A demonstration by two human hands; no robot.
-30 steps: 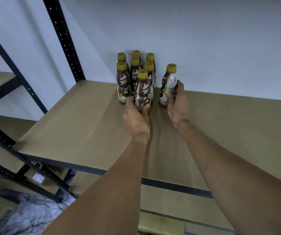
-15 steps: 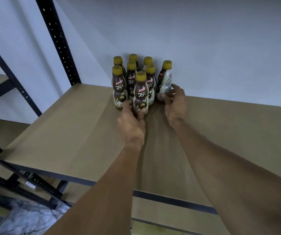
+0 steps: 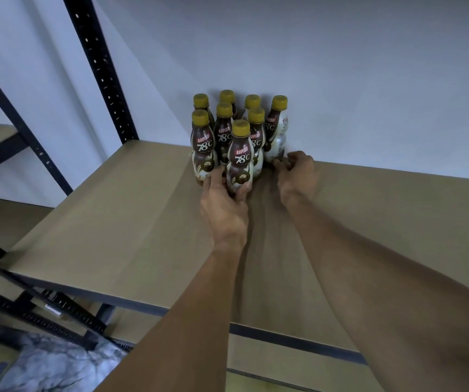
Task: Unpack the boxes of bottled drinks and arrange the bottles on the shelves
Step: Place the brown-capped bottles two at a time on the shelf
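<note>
pale wall (image 3: pixel 340 66) backs a tan shelf (image 3: pixel 114 236) on a black perforated upright (image 3: pixel 100 69); more tan boards show lower down and at far left, and something grey and marbled lies on the floor at near left.

you are in the arranging step. eight yellow-capped bottles (image 3: pixel 222 128) stand upright in a tight cluster at the far edge of the shelf, against the wall. your left hand (image 3: pixel 224 205) has its grip closed round the base of the nearest bottle (image 3: pixel 240 159), thumb on one side, fingers on the other. your right hand (image 3: pixel 295 176) is loosely curled, fingertips at the foot of the rightmost bottle (image 3: pixel 277 131), which shows its white label side; i cannot tell whether it still grips the bottle or only touches it.

i judge the next move is to nudge the near bottle snug into its row, let both go cleanly, then draw the hands straight back so no wrist clips a cap. the cluster is packed close, so one knock could topple several. most of the shelf is bare, and no box is in view.
</note>
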